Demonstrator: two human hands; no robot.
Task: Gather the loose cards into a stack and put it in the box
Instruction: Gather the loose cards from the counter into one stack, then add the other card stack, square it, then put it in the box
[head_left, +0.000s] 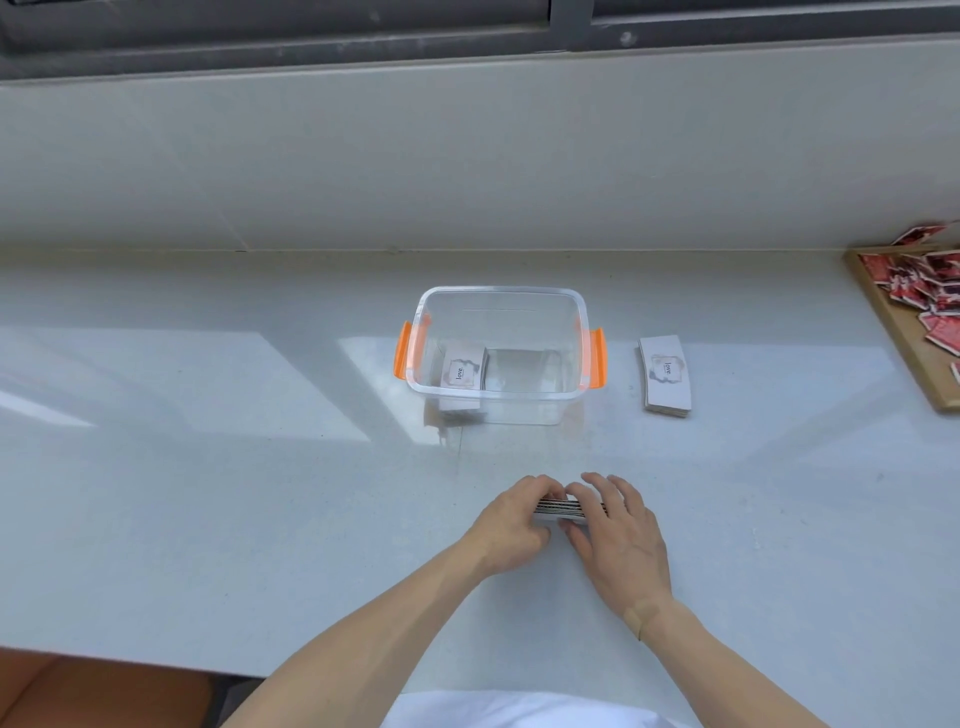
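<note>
Item, our left hand and right hand, set close together near the front edge of the desk, both clamped on one squared stack of pale cards with dark edges; the fingers curl over its far side and the thumbs press its near side, and the stack's long axis runs left to right between the palms. Item, the clear plastic box with orange side handles, lidless, standing at the middle of the desk straight ahead of the held stack and well apart from it, its long axis likewise left to right; we judge the coming move to be a lift straight forward and over the near rim, with neither hand clearly the nearer. Item, inside the box against its left wall, a small stack of white cards printed "love"; the right part of the floor is bare, so there we would set ours down. Item, a second stack of white "love" cards on the desk just beside the box's right handle, not yet boxed. Item, at the right edge of the desk, a wooden tray heaped with loose red-backed cards. Item, the desk itself, a pale grey glossy surface carrying bright patches of light at its left. Item, behind it a pale ledge rising to a dark window frame.
</note>
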